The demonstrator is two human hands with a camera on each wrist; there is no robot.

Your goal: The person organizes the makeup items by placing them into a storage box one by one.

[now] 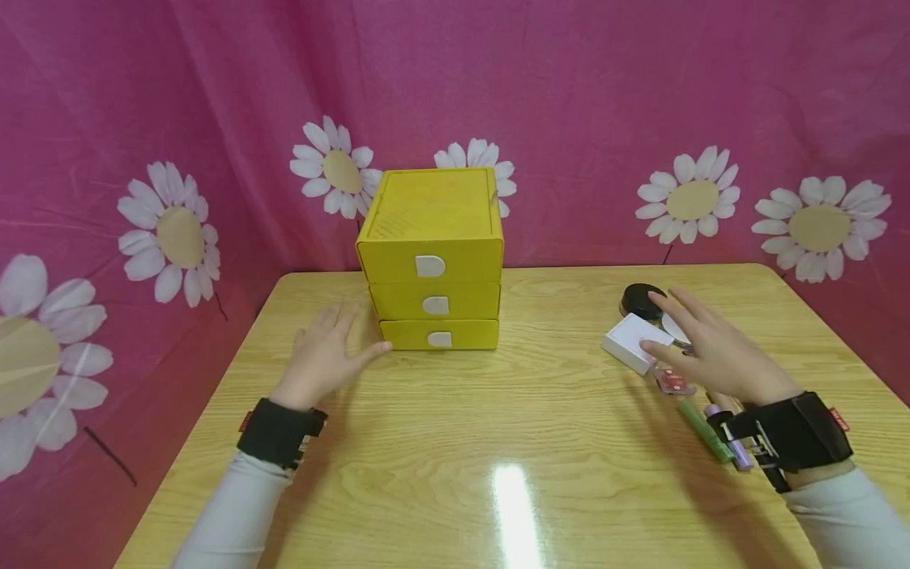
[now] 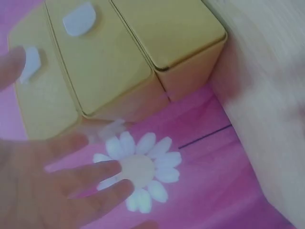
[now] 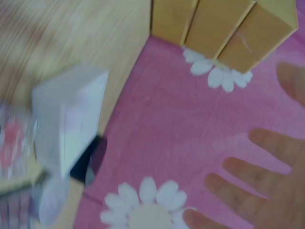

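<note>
A yellow three-drawer box (image 1: 441,209) with white tabs stands at the back of the table, its drawers closed. My left hand (image 1: 321,362) hovers just left of it, fingers spread and holding nothing. In the left wrist view, the drawer fronts (image 2: 102,62) rise beyond the spread fingers. On the right, my right hand (image 1: 728,356) is held over a group of small items, fingers apart and grasping nothing. Nearest its thumb lies a white box (image 1: 627,341). Behind that sits a round black container (image 1: 642,301); a small clear case with red contents (image 1: 674,381) is in front.
Toward the right front lie a green tube (image 1: 705,431) and a purple tube (image 1: 739,452), partly under the right wrist. A white round item (image 1: 674,327) is half hidden by the right hand. A pink flowered cloth (image 1: 583,103) hangs behind the wooden table (image 1: 426,442).
</note>
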